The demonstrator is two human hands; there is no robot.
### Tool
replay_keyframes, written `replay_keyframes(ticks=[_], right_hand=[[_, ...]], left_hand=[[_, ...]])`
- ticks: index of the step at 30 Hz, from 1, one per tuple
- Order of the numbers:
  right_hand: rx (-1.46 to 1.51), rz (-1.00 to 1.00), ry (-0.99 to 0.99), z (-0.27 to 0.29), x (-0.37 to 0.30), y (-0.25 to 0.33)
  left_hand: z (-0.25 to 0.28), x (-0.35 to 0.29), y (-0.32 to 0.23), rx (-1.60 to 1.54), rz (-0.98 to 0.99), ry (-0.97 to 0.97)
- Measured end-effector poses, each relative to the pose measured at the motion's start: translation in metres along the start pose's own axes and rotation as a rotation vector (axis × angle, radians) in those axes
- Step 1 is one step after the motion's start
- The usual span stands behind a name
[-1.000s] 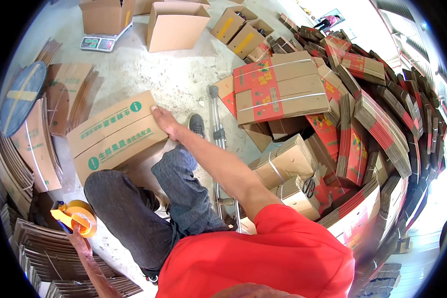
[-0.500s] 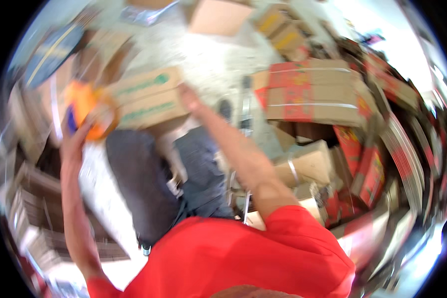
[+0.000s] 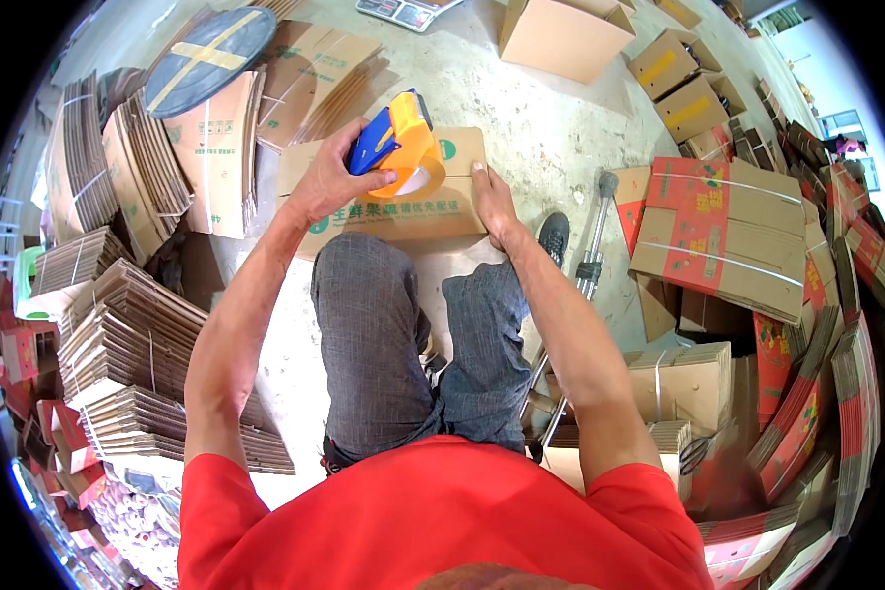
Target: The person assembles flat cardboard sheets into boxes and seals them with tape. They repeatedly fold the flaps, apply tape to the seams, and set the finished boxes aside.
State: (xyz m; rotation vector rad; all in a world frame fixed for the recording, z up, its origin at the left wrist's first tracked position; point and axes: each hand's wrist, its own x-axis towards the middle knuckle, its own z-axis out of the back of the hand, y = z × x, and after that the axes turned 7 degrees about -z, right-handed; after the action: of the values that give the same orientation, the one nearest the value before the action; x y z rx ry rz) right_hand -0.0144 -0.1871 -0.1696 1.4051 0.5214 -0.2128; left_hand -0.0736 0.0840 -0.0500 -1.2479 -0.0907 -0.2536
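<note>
A brown cardboard box with green print rests on my knees, its top seam facing me. My left hand grips an orange and blue tape dispenser and presses it onto the box top near the middle. My right hand lies flat on the box's right end, holding it down. I sit in grey trousers and a red shirt.
Stacks of flattened cartons stand on my left. Red-printed boxes pile up at the right. A crutch lies by my right leg. Open brown boxes and a scale sit on the concrete floor ahead.
My left hand lifted the tape dispenser from low at my left side up onto the box. The box now lies squarely across my knees, with my right hand still on it.
</note>
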Motion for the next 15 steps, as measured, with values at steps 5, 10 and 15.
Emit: replay_keyframes(ticks=[5, 10, 15], right_hand=[[0.023, 0.025, -0.018, 0.001, -0.003, 0.008], [0.03, 0.045, -0.023, -0.001, -0.002, 0.007], [0.052, 0.002, -0.019, -0.003, -0.002, 0.009]], left_hand=[[-0.006, 0.014, -0.004, 0.103, -0.004, 0.086], [-0.005, 0.017, 0.001, 0.187, -0.059, 0.148], [0.004, 0.014, 0.01, 0.205, -0.101, 0.162]])
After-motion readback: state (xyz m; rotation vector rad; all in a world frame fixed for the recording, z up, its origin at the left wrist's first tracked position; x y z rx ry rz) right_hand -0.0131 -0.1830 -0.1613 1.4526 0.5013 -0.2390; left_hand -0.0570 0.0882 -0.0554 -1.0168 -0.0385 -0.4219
